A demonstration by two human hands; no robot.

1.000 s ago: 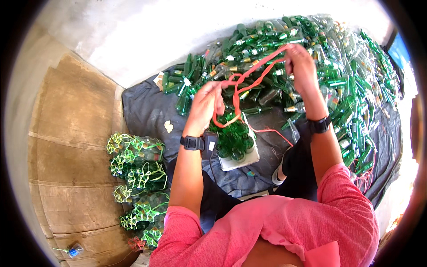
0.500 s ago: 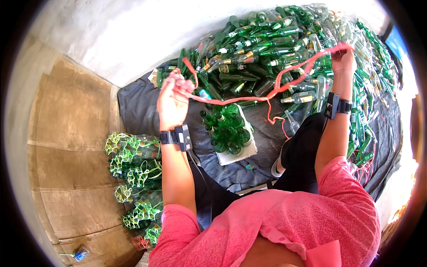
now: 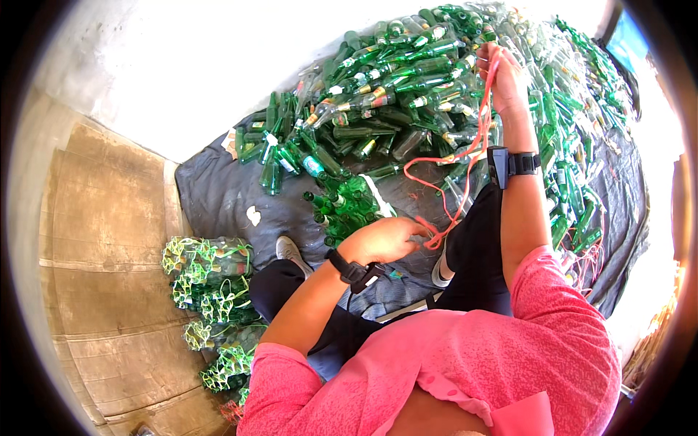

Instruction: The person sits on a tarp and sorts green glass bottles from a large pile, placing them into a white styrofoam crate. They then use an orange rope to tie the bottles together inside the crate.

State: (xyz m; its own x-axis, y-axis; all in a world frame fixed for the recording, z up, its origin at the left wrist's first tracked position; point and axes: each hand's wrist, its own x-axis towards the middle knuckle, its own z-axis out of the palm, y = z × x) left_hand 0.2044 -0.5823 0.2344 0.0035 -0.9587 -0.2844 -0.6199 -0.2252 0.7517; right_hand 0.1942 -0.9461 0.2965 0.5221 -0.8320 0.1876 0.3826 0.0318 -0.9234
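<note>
A long strip of red plastic string hangs in loops between my two hands. Raised over the pile of bottles, my right hand pinches its upper part. My left hand is low, close to my body, its fingers closed around the lower end by my right shoe; the fingertips are partly hidden. Just beyond the left hand, a cluster of green glass bottles stands upright on a white board. My left forearm and hand cover part of that cluster and board.
A big heap of loose green and clear bottles lies against the white wall. At my left stand bottle bundles tied with yellow-green string, beside brown cardboard. A dark sheet covers the floor. My shoes flank the cluster.
My left hand has come down and to the right, from beside the heap to near my right shoe. My right hand has shifted left and up. The string now hangs more steeply.
</note>
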